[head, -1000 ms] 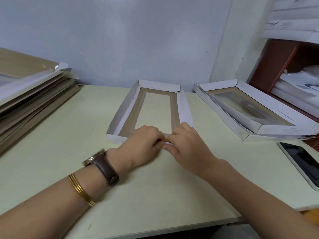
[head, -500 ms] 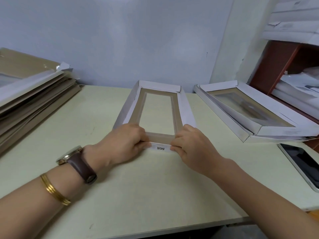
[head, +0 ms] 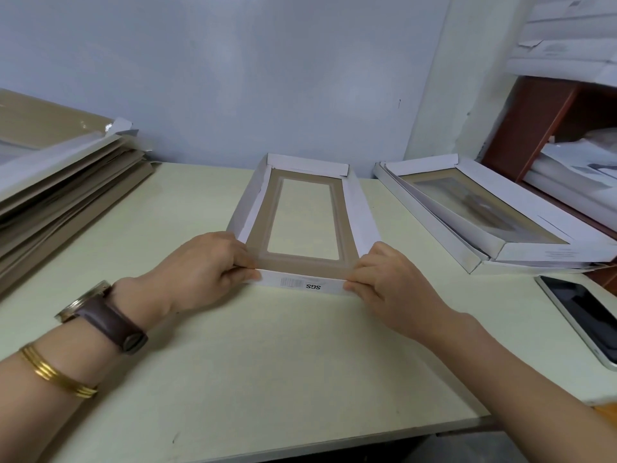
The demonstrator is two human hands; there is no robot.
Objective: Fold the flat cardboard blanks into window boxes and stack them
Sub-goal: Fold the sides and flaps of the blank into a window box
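The left hand (head: 200, 265) and right hand (head: 387, 279) each pinched a near corner of the window box (head: 362, 212), which looked light and easily creased.

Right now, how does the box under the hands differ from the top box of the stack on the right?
The held box sits alone on the table, straight ahead; the stacked box rests on a lower box, angled. The left hand and right hand pinch the held box's near corners; the stacked box is untouched. Both have white walls and a brown window face.
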